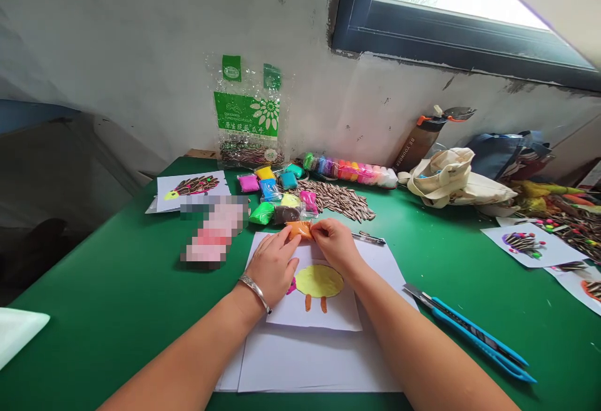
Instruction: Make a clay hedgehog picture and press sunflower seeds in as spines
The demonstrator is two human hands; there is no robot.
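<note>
A small clear packet of orange modelling clay point(299, 230) lies at the top of the drawing sheet, between my two hands. My left hand point(272, 265), with a silver bangle at its wrist, has its fingers closed on the packet's left end. The fingertips of my right hand point(334, 243) pinch its right end. Below them is a paper point(282, 316) bearing a flat yellow clay oval point(320, 282), a magenta piece at its left, partly hidden by my left hand, and two orange clay legs point(308, 302). Larger white sheets point(319, 364) lie underneath.
Several coloured clay packets point(270, 190) and a pile of sunflower seeds point(345, 199) sit behind my hands. A pen point(369, 238) rests on the sheets. To the right lie a blue craft knife point(479, 336) and a seed-decorated picture point(526, 245). A bottle point(417, 141) stands by the wall.
</note>
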